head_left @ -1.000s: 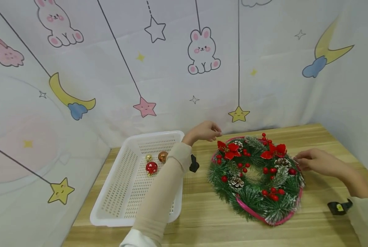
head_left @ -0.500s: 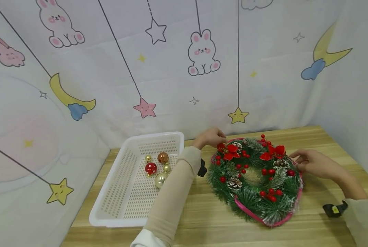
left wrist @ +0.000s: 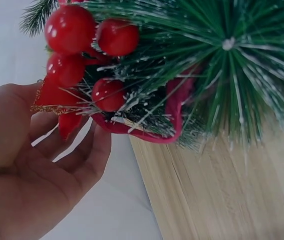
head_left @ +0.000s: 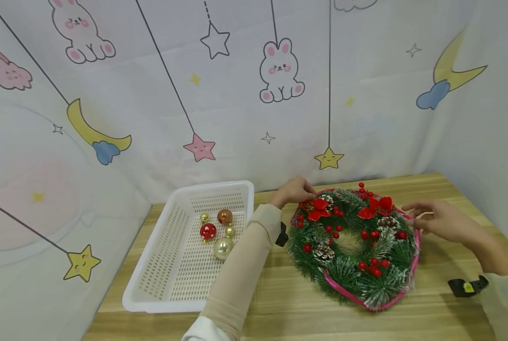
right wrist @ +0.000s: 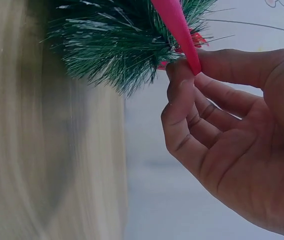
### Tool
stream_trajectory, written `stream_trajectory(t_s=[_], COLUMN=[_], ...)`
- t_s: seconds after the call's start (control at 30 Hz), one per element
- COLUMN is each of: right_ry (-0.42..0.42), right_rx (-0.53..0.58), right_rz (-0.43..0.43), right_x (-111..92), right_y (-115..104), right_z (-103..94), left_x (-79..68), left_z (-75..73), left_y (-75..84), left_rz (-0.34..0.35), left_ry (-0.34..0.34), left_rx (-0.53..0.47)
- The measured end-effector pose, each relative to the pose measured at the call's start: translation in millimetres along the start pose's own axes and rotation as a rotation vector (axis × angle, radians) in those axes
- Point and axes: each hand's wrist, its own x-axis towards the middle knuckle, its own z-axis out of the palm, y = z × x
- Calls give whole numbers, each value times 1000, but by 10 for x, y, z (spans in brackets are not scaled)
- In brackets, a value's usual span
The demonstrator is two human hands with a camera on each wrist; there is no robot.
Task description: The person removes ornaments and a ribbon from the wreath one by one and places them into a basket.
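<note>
A green Christmas wreath (head_left: pixel 347 279) with frosted tips, red berries, poinsettias and pine cones lies on the wooden table. Pink ribbon (head_left: pixel 341 288) runs loosely round its outer edge. At the far left of the wreath, my left hand (head_left: pixel 295 190) has its fingertips on the ribbon (left wrist: pixel 152 136); a red petal (left wrist: pixel 56 97) partly hides the thumb in the left wrist view. On the opposite side, my right hand (head_left: pixel 445 222) pinches the ribbon (right wrist: pixel 174 22) between thumb and index finger, right beside the green needles (right wrist: pixel 116 55).
Left of the wreath stands a white perforated basket (head_left: pixel 151 265). Inside are a red spotted bauble (head_left: pixel 208 231), a copper one (head_left: pixel 225 216) and several gold ones, the largest (head_left: pixel 223 248) near my left sleeve. A printed curtain (head_left: pixel 236 109) hangs behind the table.
My left hand has moved right and down from above the table's back onto the wreath's edge. My right hand has drawn the ribbon slightly outward from the needles.
</note>
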Motion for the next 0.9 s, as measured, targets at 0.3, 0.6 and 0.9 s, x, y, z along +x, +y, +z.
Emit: stream_trajectory(t_s=[0.3, 0.6, 0.9], right_ry=[72, 135, 221], right_rx=[-26, 8, 146], right_rz=[-17, 22, 16], right_x=[-47, -43, -41], right_y=[-100, -187, -195], right_z=[-34, -39, -12], left_x=[15, -39, -7], left_z=[3, 1, 31], left_y=[-53, -56, -42], left_rz=[-33, -45, -33], left_ry=[60, 134, 185], left_rx=[-101, -242, -373])
